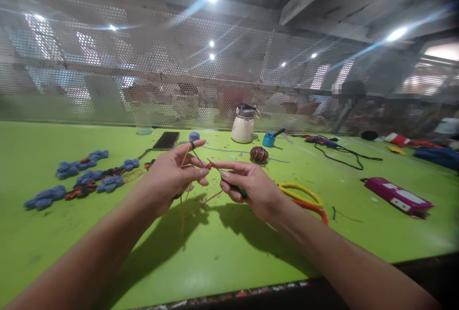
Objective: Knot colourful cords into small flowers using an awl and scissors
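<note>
Above the green table, my right hand (247,187) is closed round a crochet hook (239,190) with a dark green handle. The hook's thin tip meets a small bit of red crochet work (209,165), which my left hand (175,174) pinches between thumb and a finger. Dark yarn loops over my raised left index finger, and orange and red strands hang below. Left of my hands lie several blue crocheted flowers (110,183) joined with dark multicoloured pieces (81,189). Beyond my right hand sits a ball of multicoloured yarn (258,155).
A cream jug (243,126), a blue pot (268,139) and a phone (166,141) stand or lie toward the back. Scissors with yellow and orange handles (304,194) lie beside my right forearm. Farther right are a purple box (398,195) and a black cord (353,163). Perforated panels rise behind.
</note>
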### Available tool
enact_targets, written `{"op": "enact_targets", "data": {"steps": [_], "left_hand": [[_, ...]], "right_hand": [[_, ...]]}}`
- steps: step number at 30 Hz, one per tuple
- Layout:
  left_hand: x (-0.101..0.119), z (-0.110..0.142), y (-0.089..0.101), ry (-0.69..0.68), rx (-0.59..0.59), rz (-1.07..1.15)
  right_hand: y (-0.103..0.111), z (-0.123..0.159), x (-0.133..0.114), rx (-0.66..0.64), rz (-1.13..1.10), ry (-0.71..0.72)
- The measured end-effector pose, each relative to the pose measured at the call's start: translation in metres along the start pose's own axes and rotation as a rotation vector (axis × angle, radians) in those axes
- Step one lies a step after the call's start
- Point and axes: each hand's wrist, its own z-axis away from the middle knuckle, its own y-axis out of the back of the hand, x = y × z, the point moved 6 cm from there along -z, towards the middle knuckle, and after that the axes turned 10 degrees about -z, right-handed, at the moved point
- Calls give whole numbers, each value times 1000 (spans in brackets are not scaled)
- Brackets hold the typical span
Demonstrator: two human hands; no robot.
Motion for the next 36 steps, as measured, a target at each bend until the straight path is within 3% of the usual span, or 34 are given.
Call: {"op": "enact_targets", "data": {"steps": [9,14,18,20,24,27,30,36], "left_hand": [[-3,-1,0,5,13,50],[-5,-2,-3,-13,-73,-52],[-6,-2,-12,-81,-140,-221],[-7,-2,-16,-108,-113,-329],[-5,2,-18,-216,52,-509],[-1,4,-16,-249,105,-354],[-4,2,-15,-132,39,-44],[-4,0,-8,-15,-126,168]], "right_hand": [[0,-1,0,7,26,17],[0,-2,-4,6,203,106],[2,-6,2,-20,296,62],[4,-7,6,10,284,23],[6,-8,14,59,125,-50],[1,-7,14,36,-81,23],[-1,-6,10,14,-189,118],[-2,-2,-7,-30,43,245]]}}
